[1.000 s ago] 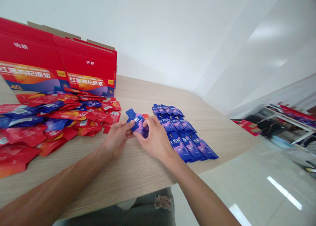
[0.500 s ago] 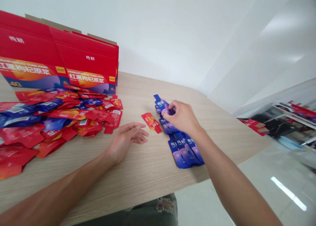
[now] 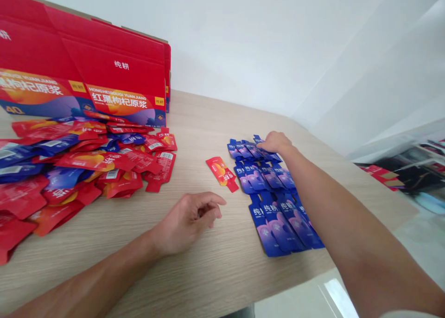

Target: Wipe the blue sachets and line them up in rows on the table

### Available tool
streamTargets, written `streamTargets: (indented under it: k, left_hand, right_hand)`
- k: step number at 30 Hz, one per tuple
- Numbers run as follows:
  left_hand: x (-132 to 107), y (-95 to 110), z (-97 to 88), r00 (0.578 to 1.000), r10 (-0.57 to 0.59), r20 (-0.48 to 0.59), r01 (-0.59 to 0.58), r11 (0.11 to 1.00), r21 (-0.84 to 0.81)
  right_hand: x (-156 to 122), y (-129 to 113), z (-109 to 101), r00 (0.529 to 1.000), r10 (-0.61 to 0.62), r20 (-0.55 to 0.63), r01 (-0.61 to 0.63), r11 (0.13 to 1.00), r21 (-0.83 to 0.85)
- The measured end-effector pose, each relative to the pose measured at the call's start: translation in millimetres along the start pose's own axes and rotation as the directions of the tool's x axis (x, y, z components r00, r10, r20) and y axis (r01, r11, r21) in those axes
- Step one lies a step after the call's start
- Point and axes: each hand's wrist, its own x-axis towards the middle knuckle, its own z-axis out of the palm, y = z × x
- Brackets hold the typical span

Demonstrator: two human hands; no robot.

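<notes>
Blue-purple pouches [image 3: 266,176] lie overlapped in three rows on the right part of the table. At the right end of the back row, my right hand [image 3: 278,143] has its fingers closed on a blue pouch [image 3: 257,139]; the fingertips are partly hidden. Loosely curled, my left hand [image 3: 194,220] hovers over the wood with nothing visible in it. Just beyond it, a single red pouch [image 3: 221,172] lies left of the blue rows.
A mixed pile of red and blue pouches [image 3: 93,162] covers the left side of the wooden table [image 3: 194,123]. Behind it stand red printed cartons [image 3: 121,84] near a white wall. The table's front edge drops to a shiny floor; shelving [image 3: 410,155] is at far right.
My right hand has moved right along the back row, uncovering more blue pouches. My left hand's fingers have curled in. The view has shifted slightly.
</notes>
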Motion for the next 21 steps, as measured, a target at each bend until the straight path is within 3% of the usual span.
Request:
streamTargets:
  k: [8,15,18,20,21]
  left_hand:
    - [-1,4,-0.1,0.999,-0.026,0.043,0.024,0.998,0.052]
    - [1,-4,4.4,0.999,0.003,0.041,-0.006,0.995,0.095]
    - [3,-9,8.1,0.999,0.037,0.02,-0.039,0.991,0.128]
    - [5,-11,10.1,0.998,0.061,0.022,-0.063,0.982,0.176]
    - [5,-11,10.8,0.997,0.074,0.026,-0.077,0.978,0.194]
  right_hand:
    - [3,-4,11,0.996,0.059,0.059,-0.058,0.998,-0.024]
    - [-9,-10,1,0.996,0.027,0.081,-0.02,0.997,-0.079]
    - [-18,-39,-14,0.999,-0.034,-0.002,0.033,0.994,-0.1]
    - [-32,-76,-26,0.973,-0.217,-0.085,0.213,0.976,-0.049]
    - [-43,-99,-33,0.931,-0.345,-0.119,0.346,0.938,-0.009]
